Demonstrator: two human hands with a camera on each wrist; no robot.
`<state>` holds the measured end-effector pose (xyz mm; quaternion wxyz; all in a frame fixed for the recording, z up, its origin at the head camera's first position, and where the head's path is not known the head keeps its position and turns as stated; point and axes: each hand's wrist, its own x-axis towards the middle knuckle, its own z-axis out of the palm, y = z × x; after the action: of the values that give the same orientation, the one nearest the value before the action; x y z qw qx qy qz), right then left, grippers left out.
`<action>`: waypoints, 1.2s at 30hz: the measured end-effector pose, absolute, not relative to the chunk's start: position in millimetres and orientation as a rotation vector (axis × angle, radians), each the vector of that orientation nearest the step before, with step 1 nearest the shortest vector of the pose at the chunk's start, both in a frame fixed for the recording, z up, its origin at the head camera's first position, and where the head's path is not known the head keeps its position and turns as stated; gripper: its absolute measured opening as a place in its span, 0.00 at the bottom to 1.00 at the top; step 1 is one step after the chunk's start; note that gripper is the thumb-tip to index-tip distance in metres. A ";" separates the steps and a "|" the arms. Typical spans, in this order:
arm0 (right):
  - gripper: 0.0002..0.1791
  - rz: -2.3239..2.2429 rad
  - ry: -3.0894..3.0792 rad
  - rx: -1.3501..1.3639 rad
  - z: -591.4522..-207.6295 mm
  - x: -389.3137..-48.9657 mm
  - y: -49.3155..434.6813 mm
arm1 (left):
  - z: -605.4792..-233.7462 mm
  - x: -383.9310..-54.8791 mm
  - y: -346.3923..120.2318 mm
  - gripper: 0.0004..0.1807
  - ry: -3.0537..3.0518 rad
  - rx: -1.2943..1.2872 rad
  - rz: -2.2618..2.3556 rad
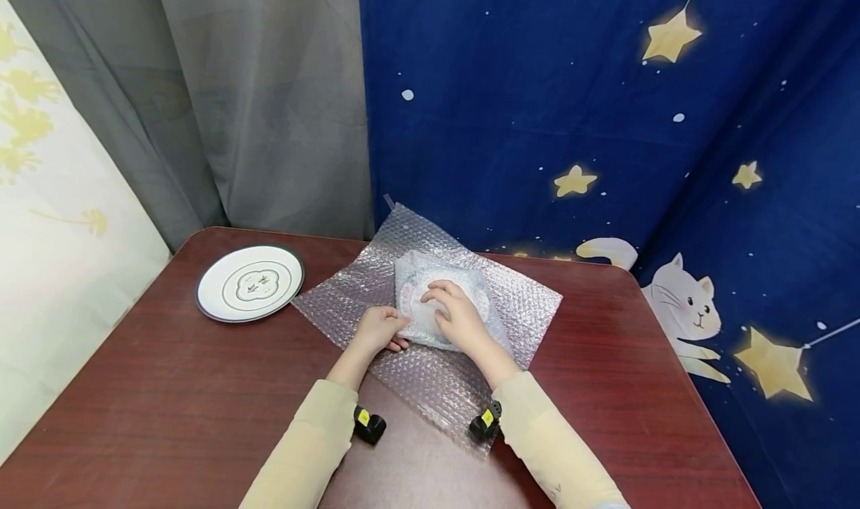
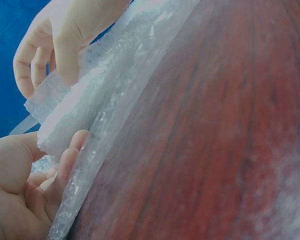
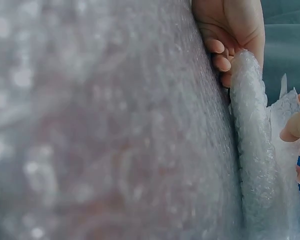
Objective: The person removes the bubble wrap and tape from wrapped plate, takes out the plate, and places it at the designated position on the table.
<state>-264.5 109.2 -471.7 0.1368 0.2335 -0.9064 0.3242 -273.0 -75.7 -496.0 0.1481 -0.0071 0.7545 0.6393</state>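
Bubble wrap sheathes a flattish bundle (image 1: 423, 328) near the middle of a reddish-brown table (image 1: 168, 404), a white round shape showing through its translucent layers, as I follow the work from a distance. It lies straight ahead of both hands, on a loose bubble-wrap sheet (image 1: 433, 382) spread cornerwise, one corner pointing back between the forearms, closer to the right sleeve (image 1: 544, 434). The left hand (image 1: 378, 331) grips the bundle's near-left edge, thumb on the upper side and fingers tucked beneath, between the bundle and the sheet. The right hand (image 1: 460, 319) arches over the top from the right, its fingers loosely bent and its thumb apart from them; as far as I can tell, it grasps nothing. I judge the telling relation to be this split: left at the edge, right above the middle, the left closer to the underside and the right closer to the upper face. From my head view the bundle looks nearly square, so I cannot name a long axis with confidence. Well to the left of the hands, a dark-rimmed white plate (image 1: 258, 283) rests on the table, just beside the sheet's left corner.
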 end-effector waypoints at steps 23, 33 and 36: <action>0.16 0.847 -2.514 0.691 -467.9 -245.9 130.0 | -494.5 -271.7 -76.0 0.09 2.174 -0.007 1.838; 0.14 0.854 -2.539 0.584 -467.1 -238.2 145.4 | -495.4 -271.8 -76.1 0.10 2.188 -0.007 1.829; 0.14 0.861 -2.526 0.566 -468.4 -236.5 149.9 | -495.8 -271.7 -75.9 0.10 2.190 -0.005 1.828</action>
<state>-236.5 149.9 -468.4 0.2055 0.2029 -0.9061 0.3090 -271.7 -75.9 -495.8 0.1441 -0.0018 0.7597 0.6340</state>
